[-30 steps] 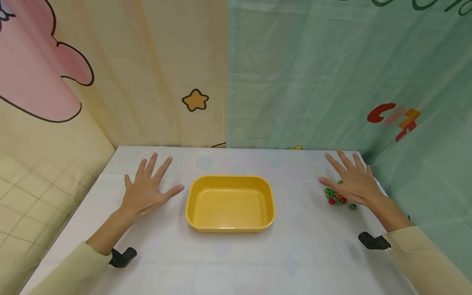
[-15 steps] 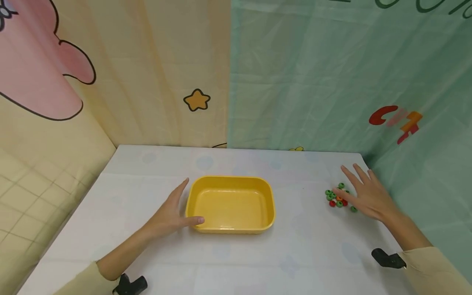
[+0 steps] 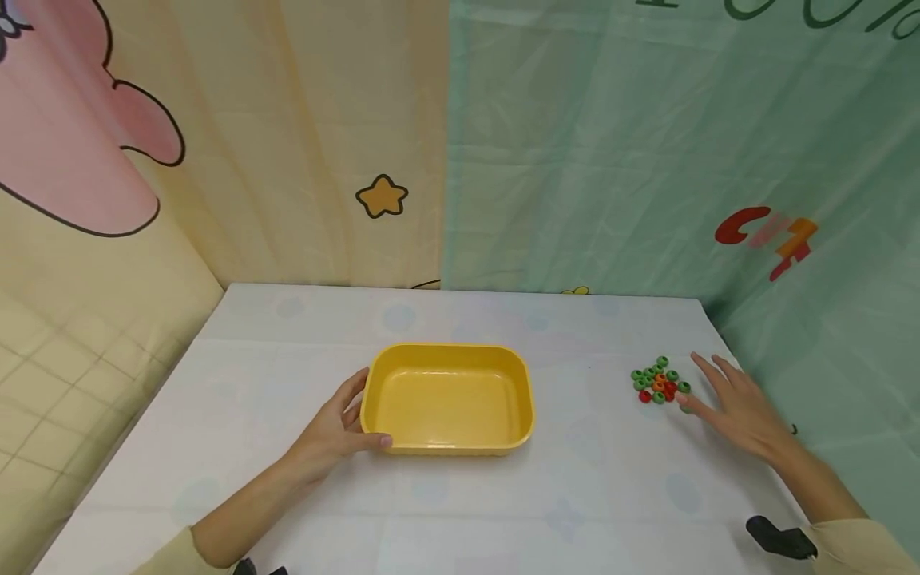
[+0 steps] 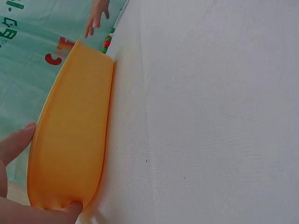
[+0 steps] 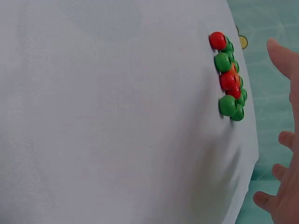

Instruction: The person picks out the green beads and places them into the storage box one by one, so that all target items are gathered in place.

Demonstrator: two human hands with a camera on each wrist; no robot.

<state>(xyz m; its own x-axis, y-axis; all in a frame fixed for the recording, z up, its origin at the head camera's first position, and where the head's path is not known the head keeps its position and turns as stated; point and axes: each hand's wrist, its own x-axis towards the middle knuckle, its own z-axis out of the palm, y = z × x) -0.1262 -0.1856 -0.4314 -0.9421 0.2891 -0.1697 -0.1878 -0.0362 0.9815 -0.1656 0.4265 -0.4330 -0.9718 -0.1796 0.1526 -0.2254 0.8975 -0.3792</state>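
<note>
A yellow rectangular tray (image 3: 447, 403) with rounded corners stands on the table, nothing in it. My left hand (image 3: 323, 443) holds its left end, thumb at the front left corner and fingers along the left side. In the left wrist view, the fingers and thumb touch the tray's wall (image 4: 72, 126). Several small round beads (image 3: 659, 378), green, red and orange with holes, lie in a loose cluster on the right. Just right of them hovers my right hand (image 3: 743, 415), fingers spread and holding nothing. Its thumb partly covers a green bead in the head view.
A white cloth with faint blue spots covers the table (image 3: 503, 511). Behind it hang a beige curtain (image 3: 302, 160) and a green curtain (image 3: 575, 160). The green one also runs along the right side. A black wrist mount (image 3: 779, 539) sits at the right sleeve.
My left hand has come from the left, spread open, to the tray's left end and taken hold of it. My right hand has drawn back toward me and rightward, uncovering most beads.
</note>
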